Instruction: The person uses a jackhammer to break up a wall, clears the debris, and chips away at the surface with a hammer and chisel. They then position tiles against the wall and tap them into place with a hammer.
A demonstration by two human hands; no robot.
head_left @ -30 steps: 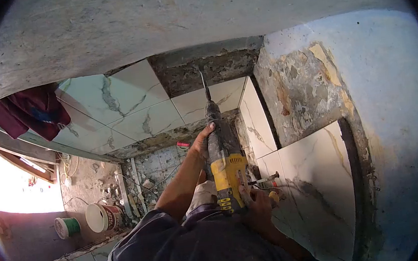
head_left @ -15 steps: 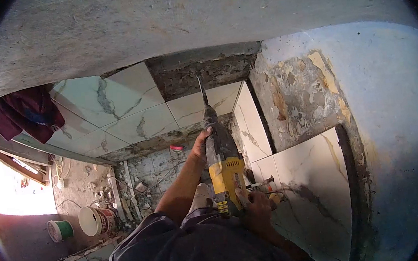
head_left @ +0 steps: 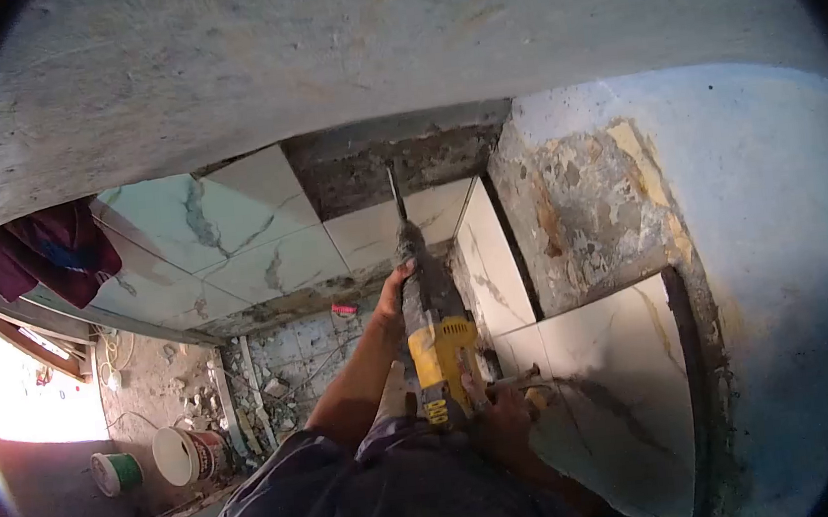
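Observation:
A yellow and black rotary hammer (head_left: 440, 348), grey with dust, points up and away from my body. Its long chisel bit (head_left: 396, 196) reaches over the white marbled wall tiles (head_left: 279, 256), with the tip at the rough, untiled patch of wall (head_left: 420, 161). My left hand (head_left: 395, 290) is wrapped round the dark front housing, just behind the chuck. Lower down, at the rear handle, my right hand (head_left: 502, 415) is closed on the tool. Part of the right-hand fingers is hidden behind the body of the hammer.
A maroon cloth (head_left: 60, 255) hangs over the tiles at left. Two buckets, one white and brown (head_left: 176, 456) and one with a green label (head_left: 116, 473), stand lower left beside rubble (head_left: 272, 387). A small red object (head_left: 344, 309) lies below the tiles. Exposed plaster (head_left: 584, 212) marks the right wall.
The view has shifted slightly, so the wall and tiles sit a little lower and further left. Both hands keep their hold on the rotary hammer, its tip still at the bare patch.

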